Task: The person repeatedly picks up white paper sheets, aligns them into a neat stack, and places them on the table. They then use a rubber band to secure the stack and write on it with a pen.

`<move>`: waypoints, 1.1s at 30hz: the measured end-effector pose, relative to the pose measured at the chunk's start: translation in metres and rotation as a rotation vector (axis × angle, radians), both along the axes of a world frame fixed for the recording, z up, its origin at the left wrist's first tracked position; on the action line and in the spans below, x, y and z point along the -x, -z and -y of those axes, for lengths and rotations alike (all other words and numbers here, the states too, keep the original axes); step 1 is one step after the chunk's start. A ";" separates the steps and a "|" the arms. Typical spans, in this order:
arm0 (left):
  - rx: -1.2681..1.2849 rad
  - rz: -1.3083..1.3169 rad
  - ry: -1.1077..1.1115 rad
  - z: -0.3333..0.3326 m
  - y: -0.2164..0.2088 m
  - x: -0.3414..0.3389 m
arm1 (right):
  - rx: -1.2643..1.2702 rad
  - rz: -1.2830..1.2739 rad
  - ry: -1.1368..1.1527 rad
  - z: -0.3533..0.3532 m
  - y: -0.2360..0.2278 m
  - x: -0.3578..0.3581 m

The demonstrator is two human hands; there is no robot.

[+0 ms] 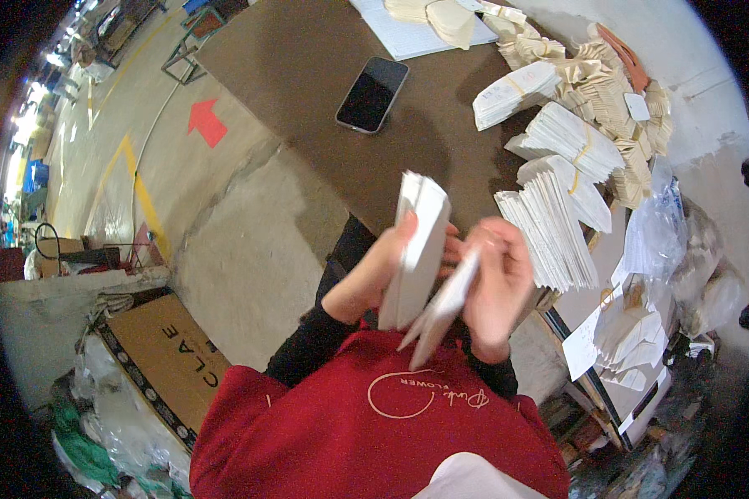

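My left hand (374,270) grips a thick stack of white cut pieces (420,224), long and narrow, held upright in front of my chest. Its thumb presses on the near face. Close beside it, my right hand (499,283) is closed on a thinner white sheaf (446,312) whose lower ends splay apart. Motion blurs the right fingers. Whether the pieces are paper or cloth I cannot tell. To the right, on the brown table (308,75), a fanned row of white pieces (549,229) lies near the right hand.
Bundles of white pieces (520,90) with bands lie at the table's right, beside cream pieces (612,96). A phone (373,95) rests mid-table. Clear plastic bags (666,216) stand by the wall. At lower left is a cardboard box (166,353). A red arrow (207,122) marks the floor.
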State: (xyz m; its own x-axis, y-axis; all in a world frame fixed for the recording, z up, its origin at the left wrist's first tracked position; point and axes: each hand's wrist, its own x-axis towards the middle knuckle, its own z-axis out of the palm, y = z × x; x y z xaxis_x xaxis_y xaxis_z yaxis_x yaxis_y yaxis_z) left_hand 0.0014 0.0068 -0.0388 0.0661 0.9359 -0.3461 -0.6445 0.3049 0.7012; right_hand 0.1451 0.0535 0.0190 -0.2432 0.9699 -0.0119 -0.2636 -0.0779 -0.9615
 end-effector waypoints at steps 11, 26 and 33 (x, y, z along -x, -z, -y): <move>0.041 -0.171 0.091 0.014 -0.015 -0.020 | -0.782 0.811 0.161 -0.007 0.020 0.007; -0.258 -0.055 -0.559 -0.002 -0.014 -0.010 | -0.322 0.528 -0.478 0.015 0.041 0.001; -0.423 -0.164 -0.493 -0.027 -0.020 -0.050 | -0.340 0.268 -0.431 -0.011 0.030 -0.036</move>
State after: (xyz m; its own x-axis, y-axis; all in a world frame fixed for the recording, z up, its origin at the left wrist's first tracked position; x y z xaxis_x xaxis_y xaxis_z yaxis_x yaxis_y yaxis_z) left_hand 0.0511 0.0334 -0.0184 -0.4266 0.9001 0.0881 -0.5124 -0.3209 0.7965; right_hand 0.1810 0.0648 -0.0112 -0.6462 0.7449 0.1660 -0.0224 0.1989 -0.9798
